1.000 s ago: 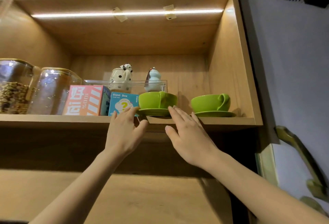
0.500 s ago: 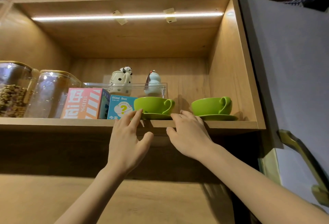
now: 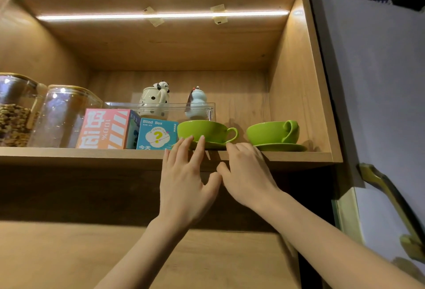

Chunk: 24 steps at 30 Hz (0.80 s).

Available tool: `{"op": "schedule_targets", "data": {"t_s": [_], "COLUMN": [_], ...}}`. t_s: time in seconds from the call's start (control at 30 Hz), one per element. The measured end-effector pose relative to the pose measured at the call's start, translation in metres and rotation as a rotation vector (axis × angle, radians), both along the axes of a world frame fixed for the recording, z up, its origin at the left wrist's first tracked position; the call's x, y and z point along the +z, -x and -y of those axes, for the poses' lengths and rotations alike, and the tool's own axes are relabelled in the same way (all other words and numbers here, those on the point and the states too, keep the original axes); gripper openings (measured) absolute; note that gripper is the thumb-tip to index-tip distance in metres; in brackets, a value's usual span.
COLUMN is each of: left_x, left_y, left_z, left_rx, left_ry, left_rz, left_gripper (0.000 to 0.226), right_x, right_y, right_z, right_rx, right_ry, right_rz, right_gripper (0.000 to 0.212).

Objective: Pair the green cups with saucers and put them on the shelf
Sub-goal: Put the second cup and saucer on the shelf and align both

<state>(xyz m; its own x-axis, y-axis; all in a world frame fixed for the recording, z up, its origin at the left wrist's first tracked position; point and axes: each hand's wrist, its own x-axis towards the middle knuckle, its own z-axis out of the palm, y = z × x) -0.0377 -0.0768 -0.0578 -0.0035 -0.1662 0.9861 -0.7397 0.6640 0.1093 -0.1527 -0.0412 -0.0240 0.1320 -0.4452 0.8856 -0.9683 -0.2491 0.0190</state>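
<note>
Counts on the lit shelf (image 3: 69, 153): 2 green cups, left cup (image 3: 202, 130) and right cup (image 3: 269, 133); 2 green saucers, left saucer (image 3: 215, 145) and right saucer (image 3: 281, 147), one under each cup. 2 glass jars (image 3: 62, 116). 2 printed boxes, pink box (image 3: 105, 129) and blue box (image 3: 156, 133). 2 ceramic figurines (image 3: 154, 100) in 1 clear tray (image 3: 212, 110). 2 hands, left hand (image 3: 184, 180) and right hand (image 3: 248, 173), were in view.
</note>
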Motion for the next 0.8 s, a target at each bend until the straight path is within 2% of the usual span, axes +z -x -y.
{"op": "schedule_targets", "data": {"t_s": [0.1, 0.23, 0.43, 0.8], "left_x": [-0.001, -0.002, -0.005, -0.004], "left_y": [0.006, 0.001, -0.017, -0.024], "left_z": [0.000, 0.003, 0.015, 0.012], "left_rx": [-0.014, -0.197, -0.017, -0.053], "left_ry": [0.025, 0.018, -0.015, 0.014], "left_rz": [0.029, 0.053, 0.033, 0.008], "left_gripper": [0.076, 0.079, 0.080, 0.074], "right_x": [-0.003, -0.008, -0.012, -0.014], "right_y": [0.005, 0.008, 0.011, 0.009], "right_z": [-0.003, -0.006, -0.002, 0.007], "right_rx": [0.027, 0.023, 0.030, 0.012], "right_ry": [0.035, 0.027, 0.028, 0.018], "right_rz": [-0.005, -0.049, -0.065, -0.073], "right_gripper": [0.037, 0.054, 0.059, 0.061]}}
